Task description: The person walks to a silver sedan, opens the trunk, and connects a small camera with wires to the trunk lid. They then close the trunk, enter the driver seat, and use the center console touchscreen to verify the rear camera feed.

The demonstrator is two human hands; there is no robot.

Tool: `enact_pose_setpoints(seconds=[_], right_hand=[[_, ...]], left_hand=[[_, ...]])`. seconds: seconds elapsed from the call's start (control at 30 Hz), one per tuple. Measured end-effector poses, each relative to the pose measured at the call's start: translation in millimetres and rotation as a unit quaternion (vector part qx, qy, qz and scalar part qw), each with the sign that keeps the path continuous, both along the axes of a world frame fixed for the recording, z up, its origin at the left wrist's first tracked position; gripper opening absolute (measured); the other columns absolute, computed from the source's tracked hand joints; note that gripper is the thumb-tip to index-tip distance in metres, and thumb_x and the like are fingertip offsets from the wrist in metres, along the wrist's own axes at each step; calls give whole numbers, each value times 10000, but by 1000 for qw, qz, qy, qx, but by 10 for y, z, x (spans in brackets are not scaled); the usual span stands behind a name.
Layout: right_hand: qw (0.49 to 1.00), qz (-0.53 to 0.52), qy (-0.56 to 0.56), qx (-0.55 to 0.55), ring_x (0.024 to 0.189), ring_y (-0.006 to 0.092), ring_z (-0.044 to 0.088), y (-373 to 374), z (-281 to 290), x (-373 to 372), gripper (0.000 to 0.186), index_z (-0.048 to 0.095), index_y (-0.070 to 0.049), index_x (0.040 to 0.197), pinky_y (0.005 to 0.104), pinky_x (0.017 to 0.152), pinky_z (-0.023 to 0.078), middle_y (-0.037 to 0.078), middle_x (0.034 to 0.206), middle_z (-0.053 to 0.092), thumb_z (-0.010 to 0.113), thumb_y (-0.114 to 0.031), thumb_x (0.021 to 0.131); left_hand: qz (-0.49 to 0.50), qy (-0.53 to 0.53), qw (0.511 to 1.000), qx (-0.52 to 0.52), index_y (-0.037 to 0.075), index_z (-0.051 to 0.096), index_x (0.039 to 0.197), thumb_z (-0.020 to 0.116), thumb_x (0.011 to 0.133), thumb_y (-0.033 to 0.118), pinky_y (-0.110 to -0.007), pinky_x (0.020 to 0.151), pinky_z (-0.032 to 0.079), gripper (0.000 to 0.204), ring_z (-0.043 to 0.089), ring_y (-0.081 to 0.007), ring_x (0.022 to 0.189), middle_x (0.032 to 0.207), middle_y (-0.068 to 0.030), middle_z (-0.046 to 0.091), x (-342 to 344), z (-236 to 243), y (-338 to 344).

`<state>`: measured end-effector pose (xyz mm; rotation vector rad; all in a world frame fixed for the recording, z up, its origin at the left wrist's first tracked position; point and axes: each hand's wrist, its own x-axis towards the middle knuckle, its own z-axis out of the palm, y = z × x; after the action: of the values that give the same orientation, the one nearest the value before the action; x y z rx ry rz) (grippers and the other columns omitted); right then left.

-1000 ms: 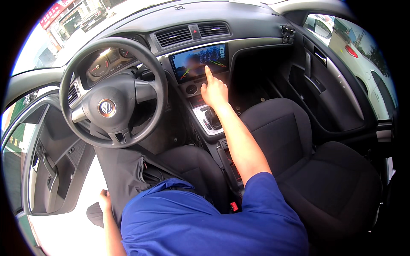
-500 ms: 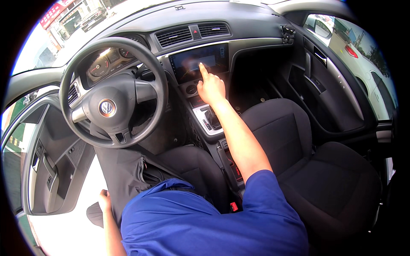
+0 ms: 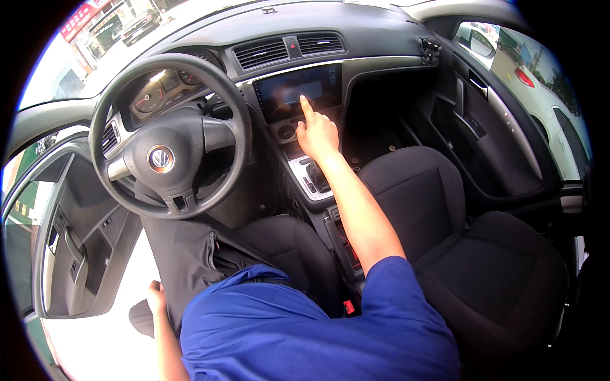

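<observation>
My right hand (image 3: 319,132) reaches forward to the dark touchscreen (image 3: 270,95) in the middle of the dashboard. Its index finger is stretched out, with the tip over the lower middle of the lit panel; whether it touches the glass I cannot tell. The other fingers are curled loosely and hold nothing. Low on the left, my left hand (image 3: 155,298) rests beside my dark trouser leg (image 3: 181,267). Its fingers are small in the picture and partly hidden against the leg.
A black steering wheel (image 3: 244,136) stands ahead on the left. Below the screen is the gear lever (image 3: 318,176) in a silver surround. The driver's door (image 3: 89,273) hangs open on the left. An unoccupied passenger seat (image 3: 413,197) is to the right.
My right hand has drawn back slightly, its fingertip a little lower and further right over the screen. My left hand looks the same.
</observation>
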<state>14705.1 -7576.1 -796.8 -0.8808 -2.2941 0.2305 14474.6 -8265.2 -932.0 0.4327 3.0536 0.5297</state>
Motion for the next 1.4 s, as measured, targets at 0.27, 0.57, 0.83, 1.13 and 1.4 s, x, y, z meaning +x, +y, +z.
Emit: enact_pose_setpoints(seconds=[0.27, 0.57, 0.83, 1.13, 1.4], right_hand=[[996, -3, 80, -33, 1094, 386, 721, -20, -403, 237, 362, 738, -63, 1302, 488, 978, 571, 185, 1110, 764, 675, -190, 969], [982, 1, 96, -163, 1021, 388, 756, -147, -577, 237, 234, 797, -69, 1063, 478, 913, 587, 184, 1047, 793, 695, -253, 962], [953, -25, 258, -155, 956, 369, 771, -251, -726, 211, 161, 764, -69, 1012, 446, 854, 593, 150, 981, 799, 709, -187, 918], [954, -62, 243, -162, 892, 417, 754, -250, -757, 160, 158, 736, -64, 943, 490, 807, 591, 179, 914, 782, 695, -212, 906], [960, -89, 193, -180, 939, 440, 754, -210, -734, 156, 202, 745, -43, 942, 499, 851, 586, 221, 928, 775, 680, -231, 906]], left_hand=[[-5, 0, 1000, 4, -59, 677, 914, 643, 981, 132, -463, 732, 528, 205, 672, -348, 723, 795, -232, 687, 6, 7, 1], [-8, 5, 1000, 3, -53, 686, 912, 645, 983, 140, -475, 743, 533, 210, 676, -361, 728, 798, -231, 696, -1, 16, 25], [-1, 3, 1000, 1, -45, 692, 915, 658, 979, 129, -472, 763, 540, 188, 698, -377, 763, 824, -235, 709, -55, -33, -36], [0, 7, 1000, -2, -53, 692, 914, 661, 977, 121, -469, 767, 549, 188, 711, -381, 772, 829, -231, 719, -59, -58, -45], [-3, 9, 1000, 5, -49, 702, 926, 665, 977, 122, -466, 769, 553, 182, 726, -368, 780, 826, -227, 729, -76, -64, -25]])
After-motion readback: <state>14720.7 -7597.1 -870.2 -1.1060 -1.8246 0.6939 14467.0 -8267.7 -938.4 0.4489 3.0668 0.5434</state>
